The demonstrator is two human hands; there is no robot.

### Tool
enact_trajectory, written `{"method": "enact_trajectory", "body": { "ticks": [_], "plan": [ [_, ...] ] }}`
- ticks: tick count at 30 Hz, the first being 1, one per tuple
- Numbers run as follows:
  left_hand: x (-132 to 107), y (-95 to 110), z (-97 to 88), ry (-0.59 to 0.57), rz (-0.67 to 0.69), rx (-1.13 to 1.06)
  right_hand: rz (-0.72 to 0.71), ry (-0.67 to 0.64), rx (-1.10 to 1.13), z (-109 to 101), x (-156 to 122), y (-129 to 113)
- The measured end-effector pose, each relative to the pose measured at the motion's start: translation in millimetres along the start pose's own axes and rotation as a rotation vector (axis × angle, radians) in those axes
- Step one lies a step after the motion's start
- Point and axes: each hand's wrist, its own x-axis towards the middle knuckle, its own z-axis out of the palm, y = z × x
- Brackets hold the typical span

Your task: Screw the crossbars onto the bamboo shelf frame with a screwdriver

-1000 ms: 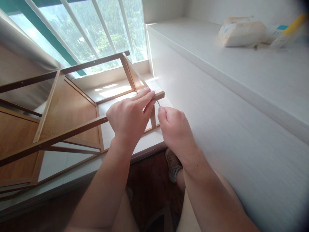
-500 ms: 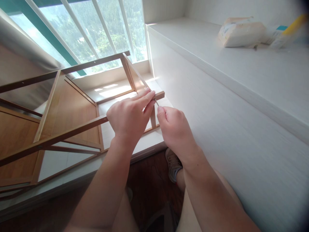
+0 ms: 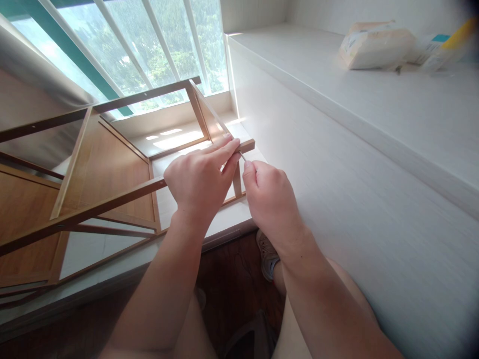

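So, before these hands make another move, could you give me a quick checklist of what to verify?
1. Left hand on the wooden rail: ok, it holds the rail near its end.
2. Right hand gripping the thin metal tool: ok, the fist is closed round it, though the held part is hidden.
3. Tool tip properly seated: cannot tell, it is too small and close to the left fingers.
4. Frame steady: cannot tell, as steadiness doesn't show here.
5. Pale packet out of the way: ok, it lies on the white shelf, apart from both hands.
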Motion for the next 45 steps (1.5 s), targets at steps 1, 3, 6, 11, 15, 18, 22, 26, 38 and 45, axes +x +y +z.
{"method": "enact_trajectory", "body": {
  "ticks": [1,3,6,11,15,18,22,26,38,45],
  "plan": [
    [-0.1,-0.2,0.2,0.002,0.002,-0.003,-0.001,0.009,-0.009,-0.1,0.2,0.2],
    [-0.2,-0.3,0.2,-0.003,-0.003,-0.019,-0.010,0.013,-0.014,-0.3,0.7,0.7],
    [-0.1,0.5,-0.6,-0.021,-0.017,-0.047,-0.026,0.009,0.026,-0.1,1.1,1.8],
    [-0.1,3.1,-1.9,-0.020,-0.025,-0.056,-0.014,0.011,0.090,0.8,1.2,3.1],
    [-0.6,2.3,-1.1,-0.027,-0.020,-0.063,0.054,-0.018,0.285,4.8,0.7,2.1],
    [-1.1,0.6,0.0,-0.021,-0.007,-0.049,0.200,-0.115,0.694,9.5,-1.0,-1.6],
    [-0.9,0.2,-0.6,-0.016,-0.001,-0.035,0.453,-0.321,1.328,8.5,-3.5,-9.9],
    [0.1,1.5,-3.2,-0.058,-0.022,-0.049,0.596,-0.461,1.673,0.5,-3.2,-13.7],
    [0.3,1.5,-3.1,-0.054,-0.017,-0.015,0.625,-0.297,1.573,5.6,-7.9,-24.4],
    [-0.5,3.5,-2.1,-0.027,-0.022,-0.002,0.582,-0.241,1.450,13.3,-7.1,-20.6]
  ]
}}
